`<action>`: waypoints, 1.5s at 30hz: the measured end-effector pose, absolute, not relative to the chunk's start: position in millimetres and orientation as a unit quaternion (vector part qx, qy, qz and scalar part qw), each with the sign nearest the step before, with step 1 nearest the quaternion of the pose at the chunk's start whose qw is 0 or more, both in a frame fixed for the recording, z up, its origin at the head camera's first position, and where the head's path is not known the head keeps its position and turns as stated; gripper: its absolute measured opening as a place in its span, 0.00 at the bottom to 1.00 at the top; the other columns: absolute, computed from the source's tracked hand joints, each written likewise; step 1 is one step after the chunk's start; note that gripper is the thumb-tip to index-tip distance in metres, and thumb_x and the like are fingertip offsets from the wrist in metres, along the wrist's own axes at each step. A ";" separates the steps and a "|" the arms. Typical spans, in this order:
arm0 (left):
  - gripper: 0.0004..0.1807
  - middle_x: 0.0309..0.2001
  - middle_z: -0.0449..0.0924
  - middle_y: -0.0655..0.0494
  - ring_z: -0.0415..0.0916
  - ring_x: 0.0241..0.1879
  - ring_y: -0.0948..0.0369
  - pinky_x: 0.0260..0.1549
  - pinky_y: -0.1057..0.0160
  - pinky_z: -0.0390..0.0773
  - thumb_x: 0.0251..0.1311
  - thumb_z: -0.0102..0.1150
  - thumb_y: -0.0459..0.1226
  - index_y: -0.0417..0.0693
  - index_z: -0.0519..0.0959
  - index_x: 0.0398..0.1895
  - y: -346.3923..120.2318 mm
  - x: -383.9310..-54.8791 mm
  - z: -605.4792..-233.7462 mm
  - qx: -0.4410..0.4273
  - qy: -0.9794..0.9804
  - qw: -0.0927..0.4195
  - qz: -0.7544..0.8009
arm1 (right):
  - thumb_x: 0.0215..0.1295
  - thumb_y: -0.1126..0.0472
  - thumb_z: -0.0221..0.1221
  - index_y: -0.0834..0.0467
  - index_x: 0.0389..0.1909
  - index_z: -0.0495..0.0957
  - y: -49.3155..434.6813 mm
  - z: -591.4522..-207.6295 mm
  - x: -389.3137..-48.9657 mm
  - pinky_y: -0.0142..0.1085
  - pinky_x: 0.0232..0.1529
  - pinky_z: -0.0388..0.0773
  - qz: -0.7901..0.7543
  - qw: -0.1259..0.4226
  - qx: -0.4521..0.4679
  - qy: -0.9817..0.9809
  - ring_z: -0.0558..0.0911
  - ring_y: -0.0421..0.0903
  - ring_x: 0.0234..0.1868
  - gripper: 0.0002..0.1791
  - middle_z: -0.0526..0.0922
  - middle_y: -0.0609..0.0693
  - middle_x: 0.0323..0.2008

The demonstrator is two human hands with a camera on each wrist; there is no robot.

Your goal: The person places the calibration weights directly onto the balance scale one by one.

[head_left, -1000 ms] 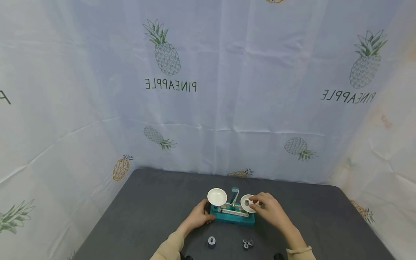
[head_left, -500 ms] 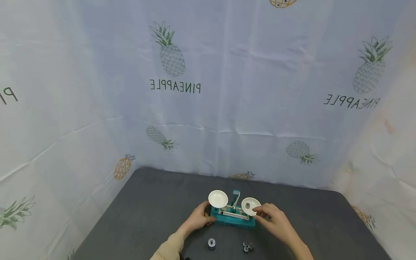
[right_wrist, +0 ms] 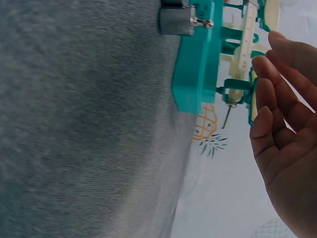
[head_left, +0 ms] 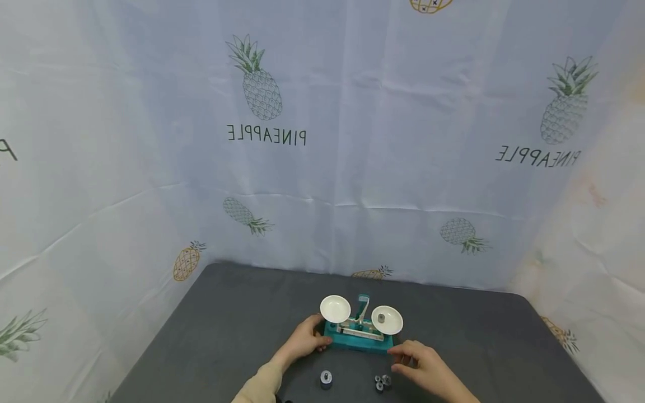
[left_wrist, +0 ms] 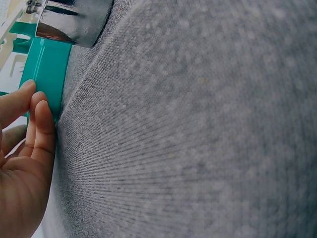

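The green plastic balance scale [head_left: 359,342] sits on the dark grey cloth-covered table [head_left: 242,313], its long side running left to right. The left hand [head_left: 302,338] grips its left end and hides part of that corner. The right hand [head_left: 423,365] is loose and holds nothing, just off the scale's front right corner. A small silver metal weight [head_left: 381,318] stands in the round white right pan [head_left: 395,324], too tiny to see well. In the left wrist view, most of the scale is cut off.
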State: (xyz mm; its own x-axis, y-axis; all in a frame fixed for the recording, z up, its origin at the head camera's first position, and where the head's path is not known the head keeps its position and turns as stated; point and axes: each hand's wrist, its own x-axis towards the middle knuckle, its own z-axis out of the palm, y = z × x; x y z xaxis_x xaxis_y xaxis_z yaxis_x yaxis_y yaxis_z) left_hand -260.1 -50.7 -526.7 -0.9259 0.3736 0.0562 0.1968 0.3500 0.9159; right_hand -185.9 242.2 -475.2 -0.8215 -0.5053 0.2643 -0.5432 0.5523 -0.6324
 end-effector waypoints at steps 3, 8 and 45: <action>0.33 0.35 0.71 0.48 0.72 0.18 0.65 0.16 0.68 0.74 0.46 0.61 0.34 0.31 0.62 0.56 -51.1 -260.0 -526.2 0.172 0.818 0.082 0.543 | 0.55 0.56 0.57 0.59 0.41 0.76 242.3 -479.1 -185.8 0.24 0.20 0.68 0.377 -0.009 0.303 -0.875 0.70 0.26 0.27 0.15 0.76 0.43 0.28; 0.33 0.36 0.70 0.47 0.71 0.18 0.65 0.16 0.68 0.73 0.46 0.61 0.33 0.32 0.62 0.57 -49.8 -259.6 -527.4 0.165 0.817 0.082 0.546 | 0.54 0.59 0.58 0.64 0.41 0.75 238.7 -480.1 -183.3 0.25 0.21 0.69 0.395 -0.049 0.310 -0.863 0.70 0.27 0.27 0.16 0.77 0.52 0.28; 0.34 0.25 0.75 0.52 0.71 0.17 0.65 0.16 0.67 0.74 0.46 0.61 0.34 0.34 0.61 0.58 -49.3 -260.3 -527.3 0.150 0.812 0.091 0.557 | 0.51 0.53 0.60 0.54 0.33 0.76 235.8 -502.5 -187.5 0.26 0.21 0.67 0.358 -0.136 0.244 -0.891 0.68 0.28 0.23 0.12 0.74 0.39 0.26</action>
